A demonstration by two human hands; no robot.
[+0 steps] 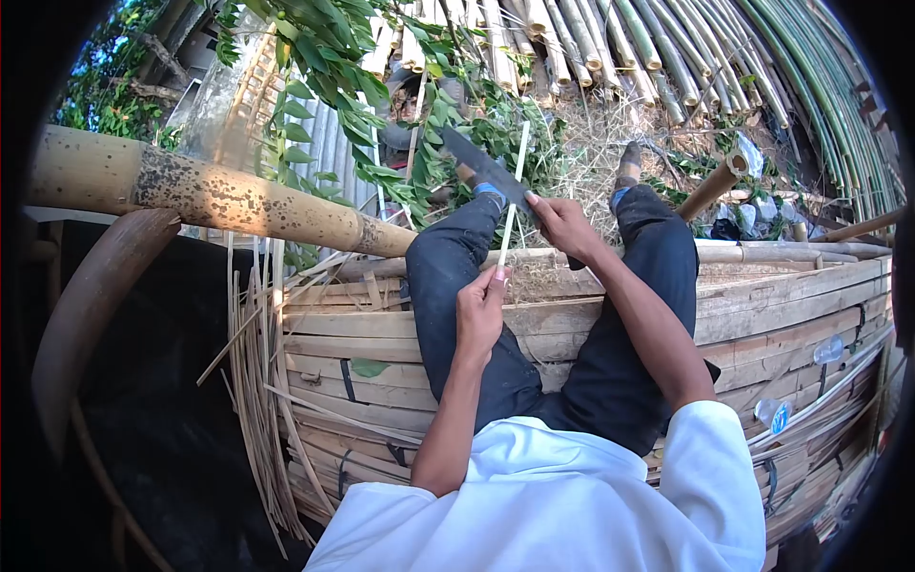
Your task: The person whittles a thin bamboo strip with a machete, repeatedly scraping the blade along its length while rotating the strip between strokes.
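Note:
A thin pale bamboo strip (521,157) stands up from my left hand (481,310), whose fingers are closed round its lower end above my left thigh. My right hand (562,229) is closed on a machete with a wide dark blade (477,167). The blade slants up and to the left, and it meets the strip a little above my left hand. Part of the handle is hidden under my right palm. Both hands are over the gap between my knees.
I sit on stacked split bamboo slats (372,367). A thick bamboo pole (238,195) crosses at the left, near a bundle of thin strips (253,400). Leafy branches (329,57) hang ahead, with a person partly hidden behind them. Cut bamboo poles (639,48) lie beyond.

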